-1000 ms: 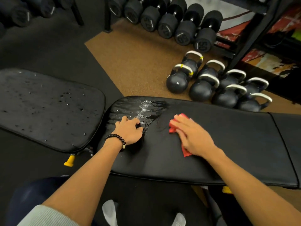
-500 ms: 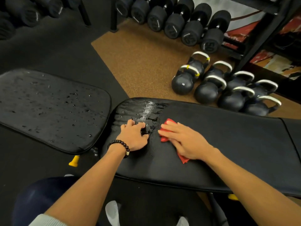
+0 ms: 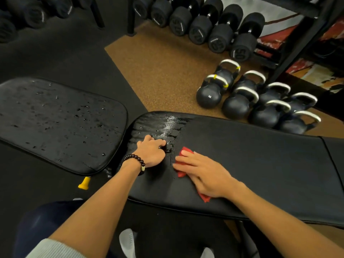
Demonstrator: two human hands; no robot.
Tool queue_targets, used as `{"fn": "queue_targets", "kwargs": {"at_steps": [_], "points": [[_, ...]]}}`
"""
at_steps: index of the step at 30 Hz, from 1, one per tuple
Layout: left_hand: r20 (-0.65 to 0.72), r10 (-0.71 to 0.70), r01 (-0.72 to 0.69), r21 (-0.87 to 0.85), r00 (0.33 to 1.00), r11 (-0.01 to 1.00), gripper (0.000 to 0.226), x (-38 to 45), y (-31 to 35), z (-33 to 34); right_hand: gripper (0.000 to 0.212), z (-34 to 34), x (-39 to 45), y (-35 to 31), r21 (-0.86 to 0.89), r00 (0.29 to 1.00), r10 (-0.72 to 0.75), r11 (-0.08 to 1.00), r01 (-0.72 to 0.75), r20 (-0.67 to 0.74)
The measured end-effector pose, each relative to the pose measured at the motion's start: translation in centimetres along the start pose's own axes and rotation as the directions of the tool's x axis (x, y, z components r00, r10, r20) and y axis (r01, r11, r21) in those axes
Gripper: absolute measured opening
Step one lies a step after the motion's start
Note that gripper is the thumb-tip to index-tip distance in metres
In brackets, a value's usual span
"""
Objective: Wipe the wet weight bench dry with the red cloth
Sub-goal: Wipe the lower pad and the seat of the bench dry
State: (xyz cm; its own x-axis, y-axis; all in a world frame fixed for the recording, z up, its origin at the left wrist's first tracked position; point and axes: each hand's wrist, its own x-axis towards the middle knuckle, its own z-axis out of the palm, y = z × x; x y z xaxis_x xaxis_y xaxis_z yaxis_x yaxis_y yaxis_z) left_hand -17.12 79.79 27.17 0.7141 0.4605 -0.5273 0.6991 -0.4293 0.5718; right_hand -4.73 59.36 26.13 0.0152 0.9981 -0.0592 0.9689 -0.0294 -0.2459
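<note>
Right hand (image 3: pixel 202 174) flat, fingers straight, pressing crumpled red cloth (image 3: pixel 183 172) on long black padded vinyl bench (image 3: pixel 260 164); wet sheen at 11 o'clock. Left hand (image 3: pixel 151 154) curled, empty, bracing.

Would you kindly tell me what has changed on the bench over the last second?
The right hand, flat on the red cloth, has slid it leftward along the bench pad toward the wet patch, closing the gap to the left hand. The left hand stays braced by the wet end; the droplet-covered pad is unwiped.
</note>
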Motion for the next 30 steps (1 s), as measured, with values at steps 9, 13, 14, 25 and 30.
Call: {"fn": "queue_targets", "kwargs": {"at_steps": [9,13,14,25,30], "points": [[0.000,-0.004,0.004,-0.005,1.000,1.000,0.048,0.0,0.0,-0.1,0.049,-2.1,7.3,4.5,-0.187,0.758,0.589,0.741,-0.645,-0.279],[-0.026,-0.004,0.004,0.009,1.000,1.000,0.047,0.2,0.0,-0.1,0.046,1.7,3.7,-3.7,-0.128,0.959,0.264,0.952,-0.276,-0.105],[-0.026,-0.003,0.003,0.004,1.000,1.000,0.047,0.3,-0.1,-0.1,0.048,1.8,1.6,-4.8,-0.107,0.985,0.164,0.980,-0.169,-0.058],[-0.016,-0.019,0.018,-0.028,1.000,0.999,0.046,0.1,-0.2,0.0,0.046,-1.6,6.8,2.7,-0.198,0.733,0.612,0.711,-0.675,-0.297],[-0.055,0.015,-0.016,-0.018,0.998,1.000,0.044,-0.2,0.1,0.1,0.059,2.5,3.7,-5.9,-0.152,0.955,0.275,0.945,-0.290,-0.111]]}}
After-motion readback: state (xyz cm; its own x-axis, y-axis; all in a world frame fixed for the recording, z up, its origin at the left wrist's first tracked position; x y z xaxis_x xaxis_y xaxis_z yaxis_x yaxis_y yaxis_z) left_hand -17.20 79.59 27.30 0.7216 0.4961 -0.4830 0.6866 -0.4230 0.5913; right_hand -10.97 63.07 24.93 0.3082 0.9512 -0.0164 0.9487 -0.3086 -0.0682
